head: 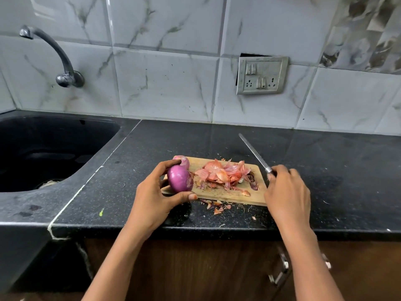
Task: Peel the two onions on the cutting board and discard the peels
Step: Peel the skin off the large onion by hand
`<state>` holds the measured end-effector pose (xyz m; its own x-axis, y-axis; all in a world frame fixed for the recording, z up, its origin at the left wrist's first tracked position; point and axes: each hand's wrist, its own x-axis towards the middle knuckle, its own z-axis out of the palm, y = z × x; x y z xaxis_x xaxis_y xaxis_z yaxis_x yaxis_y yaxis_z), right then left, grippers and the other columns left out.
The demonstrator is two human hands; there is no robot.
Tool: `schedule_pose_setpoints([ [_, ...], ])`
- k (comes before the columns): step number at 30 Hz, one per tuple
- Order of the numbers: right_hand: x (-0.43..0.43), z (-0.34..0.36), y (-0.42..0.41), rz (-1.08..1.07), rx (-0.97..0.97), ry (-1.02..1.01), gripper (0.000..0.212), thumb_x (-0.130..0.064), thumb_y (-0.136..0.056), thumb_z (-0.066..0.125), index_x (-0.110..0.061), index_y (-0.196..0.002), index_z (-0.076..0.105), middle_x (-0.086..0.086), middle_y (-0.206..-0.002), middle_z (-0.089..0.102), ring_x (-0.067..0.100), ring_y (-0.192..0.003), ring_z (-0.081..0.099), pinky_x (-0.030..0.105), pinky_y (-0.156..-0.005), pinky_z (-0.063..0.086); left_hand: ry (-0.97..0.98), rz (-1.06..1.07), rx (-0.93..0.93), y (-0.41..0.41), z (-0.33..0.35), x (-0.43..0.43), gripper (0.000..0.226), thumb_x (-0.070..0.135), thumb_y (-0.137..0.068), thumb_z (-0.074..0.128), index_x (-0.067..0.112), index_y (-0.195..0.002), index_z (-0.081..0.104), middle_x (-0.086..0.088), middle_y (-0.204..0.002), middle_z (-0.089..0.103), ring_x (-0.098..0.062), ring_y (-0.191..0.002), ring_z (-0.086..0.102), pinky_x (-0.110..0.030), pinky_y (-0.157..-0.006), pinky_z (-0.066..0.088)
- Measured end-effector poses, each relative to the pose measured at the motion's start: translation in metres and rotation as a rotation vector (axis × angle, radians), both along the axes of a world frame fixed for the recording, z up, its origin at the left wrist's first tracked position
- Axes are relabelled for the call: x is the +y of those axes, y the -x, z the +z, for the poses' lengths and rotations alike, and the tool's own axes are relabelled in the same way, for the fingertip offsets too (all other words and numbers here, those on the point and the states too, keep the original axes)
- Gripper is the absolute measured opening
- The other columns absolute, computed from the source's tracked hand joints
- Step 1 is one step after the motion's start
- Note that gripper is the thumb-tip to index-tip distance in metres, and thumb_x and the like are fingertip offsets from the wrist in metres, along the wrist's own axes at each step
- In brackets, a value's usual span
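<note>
A wooden cutting board (225,195) lies on the black counter. My left hand (156,196) grips a peeled purple onion (180,178) at the board's left end. Just behind it, a second onion (183,160) sits at the board's far left corner, partly hidden by my fingers. A heap of pink and orange onion peels (223,173) covers the board's middle. My right hand (286,192) holds a knife (253,153) by its handle at the board's right edge, and the blade points away toward the wall.
A few peel scraps (217,206) lie on the counter (325,170) in front of the board. A black sink (43,153) with a wall tap (63,61) is to the left. A switch and socket plate (261,76) hangs on the tiled wall.
</note>
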<state>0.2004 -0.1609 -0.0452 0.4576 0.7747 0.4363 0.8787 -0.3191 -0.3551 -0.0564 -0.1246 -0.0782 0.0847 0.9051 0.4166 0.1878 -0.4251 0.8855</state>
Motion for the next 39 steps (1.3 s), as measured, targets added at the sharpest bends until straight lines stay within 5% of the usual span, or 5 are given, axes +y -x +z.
schedule_pose_setpoints([
  [6,-0.029,0.018,0.035,0.39,0.286,-0.143,0.033,-0.029,-0.106,0.048,-0.031,-0.137,0.058,-0.014,-0.095,0.068,0.0,-0.075,0.061,0.009,-0.057,0.038,0.048,-0.035,-0.05,0.002,-0.001,0.002,0.084,0.019,-0.058,0.093,0.035,-0.133,0.061,0.008,-0.123,0.07,-0.011,-0.101,0.074,-0.035,-0.092,0.06],
  [9,-0.048,0.01,0.063,0.537,0.32,-0.148,0.039,-0.035,-0.104,0.051,-0.043,-0.142,0.052,-0.028,-0.112,0.063,-0.01,-0.088,0.053,0.006,-0.07,0.037,0.049,-0.023,-0.05,0.002,-0.003,0.003,0.083,0.022,-0.058,0.094,0.036,-0.133,0.061,0.007,-0.124,0.071,-0.014,-0.101,0.074,-0.041,-0.093,0.059],
  [17,-0.056,-0.013,0.097,0.577,0.218,-0.071,0.047,-0.041,-0.105,0.042,-0.051,-0.151,0.036,-0.025,-0.142,0.053,0.002,-0.132,0.048,0.028,-0.101,0.047,0.015,0.037,-0.036,0.001,-0.004,0.002,0.076,0.019,-0.062,0.095,0.031,-0.128,0.059,0.011,-0.121,0.069,-0.011,-0.1,0.074,-0.042,-0.091,0.06],
  [26,-0.055,-0.013,0.101,0.521,0.125,0.03,0.048,-0.044,-0.106,0.034,-0.054,-0.152,0.028,-0.022,-0.128,0.053,0.005,-0.115,0.053,0.016,-0.066,0.036,0.004,0.049,-0.013,0.001,-0.003,0.001,0.075,0.03,-0.059,0.094,0.032,-0.125,0.059,0.013,-0.12,0.068,-0.009,-0.1,0.073,-0.042,-0.092,0.06],
  [39,-0.03,-0.003,0.111,0.508,0.104,0.023,0.046,-0.034,-0.107,0.041,-0.039,-0.153,0.038,-0.013,-0.135,0.061,0.009,-0.12,0.056,0.023,-0.087,0.046,-0.009,0.058,-0.04,-0.002,-0.002,0.001,0.074,0.02,-0.057,0.097,0.025,-0.124,0.064,0.01,-0.115,0.071,-0.009,-0.096,0.074,-0.03,-0.086,0.061],
])
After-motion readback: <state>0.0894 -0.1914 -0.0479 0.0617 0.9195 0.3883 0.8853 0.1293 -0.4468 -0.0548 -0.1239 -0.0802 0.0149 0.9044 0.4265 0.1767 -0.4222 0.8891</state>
